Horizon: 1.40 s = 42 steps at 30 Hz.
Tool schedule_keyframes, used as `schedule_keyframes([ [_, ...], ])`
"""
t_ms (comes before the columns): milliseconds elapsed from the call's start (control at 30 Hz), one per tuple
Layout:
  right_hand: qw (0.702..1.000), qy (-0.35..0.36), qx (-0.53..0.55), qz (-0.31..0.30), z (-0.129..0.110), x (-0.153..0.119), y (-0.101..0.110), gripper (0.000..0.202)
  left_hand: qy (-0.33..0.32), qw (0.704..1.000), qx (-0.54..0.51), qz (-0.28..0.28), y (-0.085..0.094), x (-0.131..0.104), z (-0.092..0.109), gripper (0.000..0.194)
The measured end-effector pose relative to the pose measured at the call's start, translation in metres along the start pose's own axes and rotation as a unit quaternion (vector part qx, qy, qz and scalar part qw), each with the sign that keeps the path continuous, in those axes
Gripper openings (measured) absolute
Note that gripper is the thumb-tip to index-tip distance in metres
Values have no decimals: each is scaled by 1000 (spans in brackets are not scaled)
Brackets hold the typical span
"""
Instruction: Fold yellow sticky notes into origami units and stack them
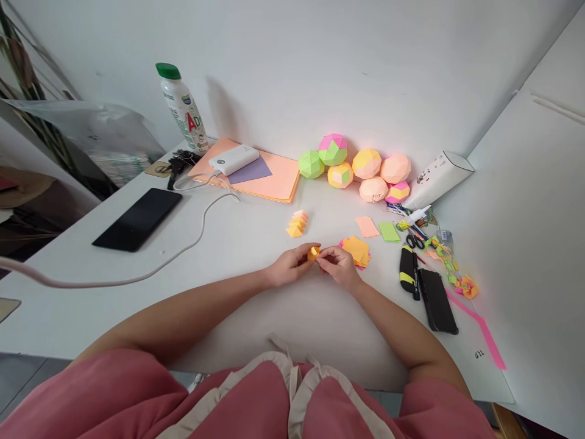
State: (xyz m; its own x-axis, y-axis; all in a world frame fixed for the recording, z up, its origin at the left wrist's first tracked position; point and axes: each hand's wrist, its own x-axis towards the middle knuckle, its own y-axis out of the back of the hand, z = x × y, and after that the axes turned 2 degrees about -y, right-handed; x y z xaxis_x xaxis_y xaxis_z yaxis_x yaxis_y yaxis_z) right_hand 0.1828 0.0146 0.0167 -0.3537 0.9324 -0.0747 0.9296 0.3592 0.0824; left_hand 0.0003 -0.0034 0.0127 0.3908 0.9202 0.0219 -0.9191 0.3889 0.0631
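Between my two hands is a small folded orange paper piece (pixel 313 252). My left hand (pixel 289 266) has its thumb and fingers closed round its left side. At the piece's right edge, my right hand (pixel 339 266) pinches it with thumb and forefinger. A row of folded orange and peach paper pieces (pixel 297 224) stands on the table just beyond my left hand. Touching or close behind my right hand lies a stack of orange paper squares (pixel 356 250) with pink sheets under it. Peach notes (pixel 367 227) and green notes (pixel 389 231) lie farther back.
Several paper balls (pixel 366 163) sit along the wall. At right are a cutter (pixel 407 268), scissors (pixel 415 241), a black phone (pixel 437 300) and a white box (pixel 439 180). At left are a tablet (pixel 138 219), a cable, a power bank (pixel 234 160) and a bottle (pixel 183 110).
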Motion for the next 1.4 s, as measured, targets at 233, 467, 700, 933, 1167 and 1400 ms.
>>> schedule_keyframes([
  [233,1000,1,-2,-24,-3,1,1,24,10,998,-53,-33,0,2,-2,44],
  [467,995,-21,-76,-59,-10,0,2,20,7,998,-55,-30,-1,2,0,43],
  [700,998,-8,-41,-38,-8,-2,1,19,11,1000,-8,3,-2,3,8,27],
  [933,998,2,-47,-36,-5,-2,0,18,31,999,23,-7,-2,4,9,23],
  [1167,994,20,-101,-30,1,-1,-1,14,-31,993,116,-14,-1,4,1,18],
  [1400,995,19,-99,-17,1,-2,-1,11,-11,994,105,-7,-2,3,6,18],
])
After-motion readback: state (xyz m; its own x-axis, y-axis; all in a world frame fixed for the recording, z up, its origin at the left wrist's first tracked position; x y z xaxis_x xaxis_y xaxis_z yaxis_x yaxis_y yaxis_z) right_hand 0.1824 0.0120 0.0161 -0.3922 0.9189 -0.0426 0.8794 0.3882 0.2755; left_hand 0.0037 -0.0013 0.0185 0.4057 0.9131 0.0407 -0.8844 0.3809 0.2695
